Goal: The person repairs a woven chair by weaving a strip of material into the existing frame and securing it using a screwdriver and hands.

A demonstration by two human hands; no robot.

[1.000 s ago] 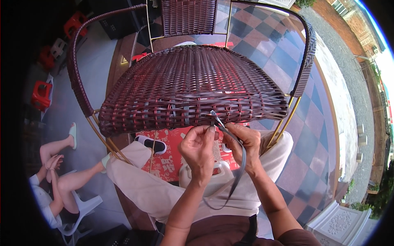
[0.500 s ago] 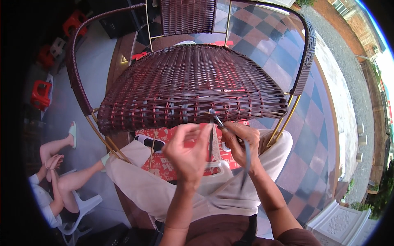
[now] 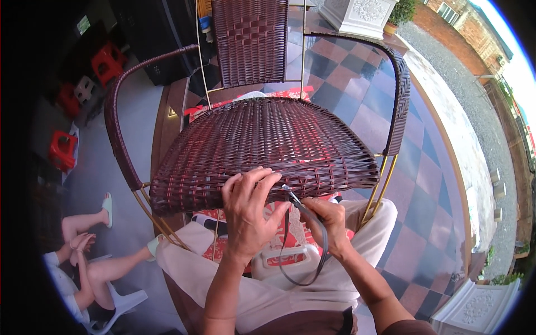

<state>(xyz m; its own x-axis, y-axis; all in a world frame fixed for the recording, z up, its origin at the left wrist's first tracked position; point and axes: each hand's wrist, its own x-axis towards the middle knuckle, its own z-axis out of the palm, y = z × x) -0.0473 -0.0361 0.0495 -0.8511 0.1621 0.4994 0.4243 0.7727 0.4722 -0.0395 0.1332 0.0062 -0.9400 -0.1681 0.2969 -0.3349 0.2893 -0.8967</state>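
Weaving step at woven chair seat (image 3: 262,145) front edge: left hand (image 3: 248,215) spread flat on weave, right hand (image 3: 329,220) closed around rattan strip (image 3: 304,240); next, threading needs alignment.

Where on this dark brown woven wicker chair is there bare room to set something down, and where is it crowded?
The dark brown woven chair seat is bare from the woven backrest panel forward, between the two curved armrests. The front edge is crowded: the left hand presses on the weave, and the right hand holds a dark flat weaving strip looping below it.
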